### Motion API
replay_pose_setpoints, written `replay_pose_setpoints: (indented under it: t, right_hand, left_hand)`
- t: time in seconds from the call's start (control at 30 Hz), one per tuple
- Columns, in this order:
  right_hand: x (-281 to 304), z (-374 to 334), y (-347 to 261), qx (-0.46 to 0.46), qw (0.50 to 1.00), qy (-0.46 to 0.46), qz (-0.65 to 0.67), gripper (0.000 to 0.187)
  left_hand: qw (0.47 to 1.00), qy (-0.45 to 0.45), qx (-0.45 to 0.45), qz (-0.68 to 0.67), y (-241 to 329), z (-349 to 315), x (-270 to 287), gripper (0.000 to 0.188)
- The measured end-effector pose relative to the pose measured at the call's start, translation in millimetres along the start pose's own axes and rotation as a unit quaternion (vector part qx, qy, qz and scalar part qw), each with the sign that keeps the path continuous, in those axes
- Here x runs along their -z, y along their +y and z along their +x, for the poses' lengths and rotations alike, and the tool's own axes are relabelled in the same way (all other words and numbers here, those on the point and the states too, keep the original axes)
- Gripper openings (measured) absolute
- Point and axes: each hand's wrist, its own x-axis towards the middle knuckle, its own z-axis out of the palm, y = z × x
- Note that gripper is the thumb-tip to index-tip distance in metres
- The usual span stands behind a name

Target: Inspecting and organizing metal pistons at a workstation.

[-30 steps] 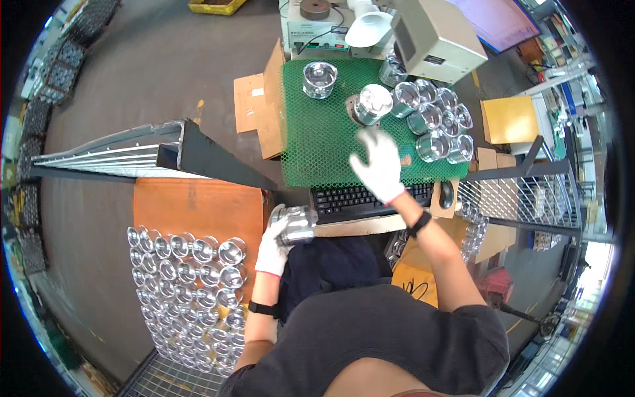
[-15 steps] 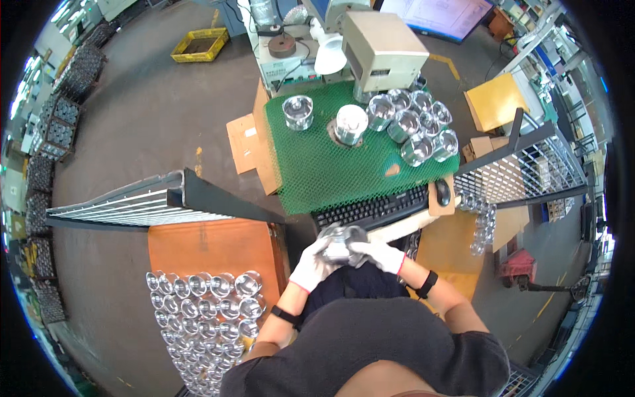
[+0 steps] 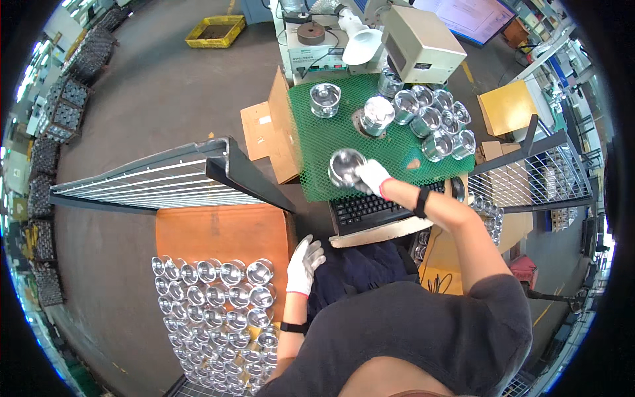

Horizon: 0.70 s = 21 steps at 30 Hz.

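My right hand (image 3: 372,177), in a white glove, grips a shiny metal piston (image 3: 345,167) by its right side. It holds the piston over the near left part of the green mesh mat (image 3: 317,142); whether the piston touches the mat I cannot tell. My gloved left hand (image 3: 304,266) holds nothing, its fingers apart, beside the orange-brown board (image 3: 225,231). Farther back on the mat, one piston (image 3: 325,100) stands alone at the left. Another piston (image 3: 378,116) sits on a small dark base, and several pistons (image 3: 438,145) stand grouped at the right.
A black keyboard (image 3: 360,210) and mouse (image 3: 457,188) lie along the mat's near edge. Behind stand a beige box-shaped device (image 3: 426,46) and a white lamp (image 3: 362,46). Rows of pistons (image 3: 233,272) fill the board at lower left, by a wire-mesh cage panel (image 3: 165,178).
My right hand has carried the piston forward from near my body to above the mat. My left hand has let go of it and moved back to the left.
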Motion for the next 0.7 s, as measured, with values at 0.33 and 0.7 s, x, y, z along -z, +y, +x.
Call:
replay_pose_setpoints:
  t: [0.33,0.7]
  right_hand:
    - [-26,196,-5,0.104,0.983,0.064,-0.138,0.03]
    - [83,12,69,0.229,0.923,-0.21,-0.228,0.051]
  left_hand:
    - [0.988,0.116,-0.046,-0.095,-17,-15,11,0.063]
    - [0.998,0.016,0.035,0.04,11,62,-115,0.063]
